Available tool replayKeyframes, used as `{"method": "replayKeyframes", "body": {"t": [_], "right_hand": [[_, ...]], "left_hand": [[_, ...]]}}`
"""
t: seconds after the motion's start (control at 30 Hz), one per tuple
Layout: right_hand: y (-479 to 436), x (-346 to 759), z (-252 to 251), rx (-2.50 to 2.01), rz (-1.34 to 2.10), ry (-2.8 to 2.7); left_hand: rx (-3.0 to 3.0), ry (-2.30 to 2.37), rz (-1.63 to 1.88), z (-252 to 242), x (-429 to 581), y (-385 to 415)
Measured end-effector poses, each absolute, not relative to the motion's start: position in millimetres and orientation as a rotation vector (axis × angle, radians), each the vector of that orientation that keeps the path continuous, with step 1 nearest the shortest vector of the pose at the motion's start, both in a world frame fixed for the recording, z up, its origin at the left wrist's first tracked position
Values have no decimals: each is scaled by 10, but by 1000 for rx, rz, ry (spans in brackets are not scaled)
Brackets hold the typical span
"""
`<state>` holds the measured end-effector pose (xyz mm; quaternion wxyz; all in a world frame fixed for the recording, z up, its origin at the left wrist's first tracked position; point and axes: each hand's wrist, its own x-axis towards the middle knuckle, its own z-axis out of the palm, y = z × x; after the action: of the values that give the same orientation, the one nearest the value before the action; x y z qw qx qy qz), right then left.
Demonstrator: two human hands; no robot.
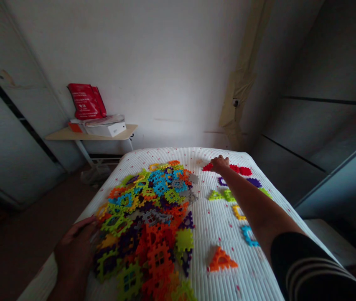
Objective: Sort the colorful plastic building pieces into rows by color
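A big heap of colourful interlocking plastic tiles [148, 209] lies on a white ribbed mat [218, 225]. My left hand [74, 251] rests at the heap's near left edge, fingers curled against the tiles. My right hand [220, 164] reaches far across the mat and presses down on red tiles [242, 170] at the far end of a row of sorted pieces. That row holds purple [255, 182], green [222, 195], yellow [238, 212] and blue [248, 236] tiles. An orange triangle tile [222, 260] lies alone near me.
A small wooden side table [93, 134] stands beyond the mat's far left corner with a white box [107, 128] and a red bag [86, 101]. White wall behind, dark cabinet panels [322, 125] on the right, floor on the left.
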<state>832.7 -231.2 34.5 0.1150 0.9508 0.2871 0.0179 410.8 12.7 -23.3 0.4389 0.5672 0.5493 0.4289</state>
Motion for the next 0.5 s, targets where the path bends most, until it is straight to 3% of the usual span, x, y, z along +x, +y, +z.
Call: {"method": "replayKeyframes", "body": {"t": [0.5], "right_hand": [[-2252,8354,283,2752,40,831]], "left_hand": [[1360,1372,1013,-239,4102,145]]}}
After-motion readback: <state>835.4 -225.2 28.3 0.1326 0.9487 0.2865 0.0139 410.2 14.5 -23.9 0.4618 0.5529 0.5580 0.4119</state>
